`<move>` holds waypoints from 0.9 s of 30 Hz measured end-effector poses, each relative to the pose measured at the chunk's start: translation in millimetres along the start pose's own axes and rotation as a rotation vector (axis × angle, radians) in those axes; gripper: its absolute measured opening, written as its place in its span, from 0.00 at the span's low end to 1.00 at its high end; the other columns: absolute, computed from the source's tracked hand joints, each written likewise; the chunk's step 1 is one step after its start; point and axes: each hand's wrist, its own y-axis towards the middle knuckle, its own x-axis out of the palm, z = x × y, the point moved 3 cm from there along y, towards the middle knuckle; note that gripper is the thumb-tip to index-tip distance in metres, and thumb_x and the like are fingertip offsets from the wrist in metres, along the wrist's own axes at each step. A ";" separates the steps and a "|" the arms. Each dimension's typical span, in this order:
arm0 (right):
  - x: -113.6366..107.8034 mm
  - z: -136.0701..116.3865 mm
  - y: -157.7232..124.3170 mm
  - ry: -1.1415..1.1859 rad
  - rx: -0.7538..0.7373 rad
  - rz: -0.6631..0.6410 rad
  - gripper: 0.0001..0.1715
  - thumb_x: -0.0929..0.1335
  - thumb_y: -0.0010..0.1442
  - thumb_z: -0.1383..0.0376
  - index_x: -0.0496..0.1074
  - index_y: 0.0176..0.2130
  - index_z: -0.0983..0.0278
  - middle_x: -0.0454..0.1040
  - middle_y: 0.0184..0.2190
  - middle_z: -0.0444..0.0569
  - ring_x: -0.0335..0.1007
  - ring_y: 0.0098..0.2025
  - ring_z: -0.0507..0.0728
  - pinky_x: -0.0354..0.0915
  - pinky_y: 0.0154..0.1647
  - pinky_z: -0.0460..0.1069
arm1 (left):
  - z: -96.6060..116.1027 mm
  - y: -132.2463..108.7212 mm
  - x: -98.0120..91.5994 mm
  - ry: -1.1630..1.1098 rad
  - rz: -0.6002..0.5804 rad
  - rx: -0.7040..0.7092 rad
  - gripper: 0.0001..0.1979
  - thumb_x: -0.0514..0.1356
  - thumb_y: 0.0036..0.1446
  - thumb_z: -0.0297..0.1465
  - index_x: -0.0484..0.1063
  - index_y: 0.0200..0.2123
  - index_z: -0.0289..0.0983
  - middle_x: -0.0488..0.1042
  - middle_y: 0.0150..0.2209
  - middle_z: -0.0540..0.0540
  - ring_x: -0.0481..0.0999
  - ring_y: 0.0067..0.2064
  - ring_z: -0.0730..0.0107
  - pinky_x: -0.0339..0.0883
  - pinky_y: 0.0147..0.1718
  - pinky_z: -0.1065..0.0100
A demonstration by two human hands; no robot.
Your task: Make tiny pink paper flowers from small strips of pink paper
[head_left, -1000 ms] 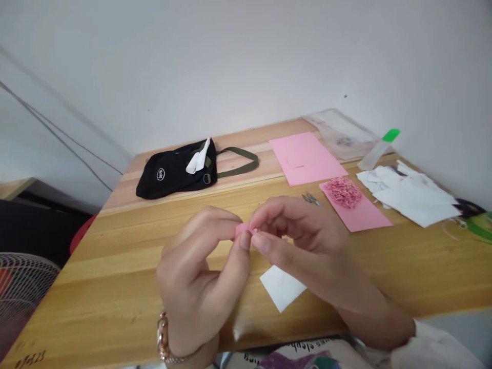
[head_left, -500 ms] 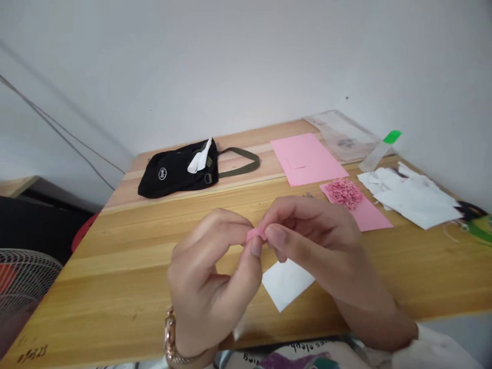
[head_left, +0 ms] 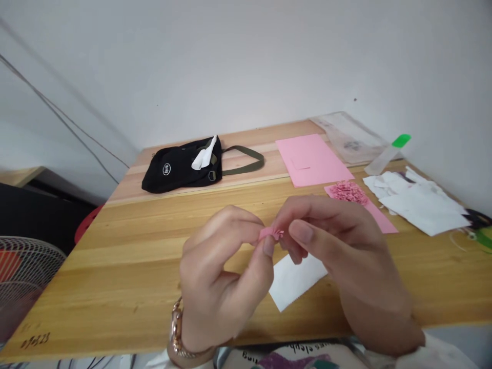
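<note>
My left hand [head_left: 226, 277] pinches a small pink paper strip [head_left: 272, 234] between thumb and index finger. The strip's right end is fringed and curls a little. Close beside that end is my right hand [head_left: 338, 256], its fingers bent and its thumb lifted away from the index finger. The right fingertips are at the fringe; whether they touch it I cannot tell. Below both hands a white paper piece [head_left: 294, 282] lies on the wooden table. Behind the right hand, a heap of crinkled pink paper bits [head_left: 349, 192] rests on a pink card [head_left: 382, 219], partly hidden.
A larger pink sheet [head_left: 319, 164] lies farther back by a clear plastic sleeve [head_left: 346, 134]. To the right are white paper scraps [head_left: 423, 205] and a green-tipped translucent object [head_left: 388, 154]. A black bag [head_left: 177, 166] with white tissue [head_left: 205, 154] is at back left; a fan [head_left: 28, 277] stands left.
My right thumb has lifted off the pink strip, so its fringed end now shows. Both hands sit slightly farther right in view, and the whole view has shifted a little.
</note>
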 end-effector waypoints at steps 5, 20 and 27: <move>-0.5 0.1 -1.3 -0.068 0.035 -0.004 0.07 0.65 0.55 0.63 0.72 0.30 0.63 0.70 0.23 0.44 0.60 0.21 0.47 0.59 0.20 0.43 | 1.3 1.0 0.9 -0.008 -0.003 0.032 0.08 0.57 0.47 0.18 0.69 0.29 0.35 0.68 0.26 0.48 0.68 0.28 0.74 0.63 0.23 0.69; -2.6 -1.7 -3.0 -0.044 0.016 -0.013 0.07 0.65 0.55 0.63 0.71 0.30 0.63 0.69 0.22 0.44 0.60 0.22 0.47 0.60 0.20 0.43 | 3.8 1.4 1.4 0.015 -0.003 0.056 0.07 0.58 0.46 0.17 0.68 0.27 0.33 0.68 0.26 0.49 0.68 0.28 0.76 0.64 0.24 0.71; -3.0 -4.8 -1.9 -0.091 0.027 -0.030 0.06 0.66 0.54 0.64 0.71 0.30 0.63 0.70 0.22 0.45 0.62 0.22 0.48 0.60 0.19 0.43 | 4.4 2.1 1.2 0.051 -0.014 0.047 0.05 0.57 0.48 0.21 0.68 0.29 0.36 0.68 0.25 0.49 0.69 0.27 0.74 0.64 0.23 0.70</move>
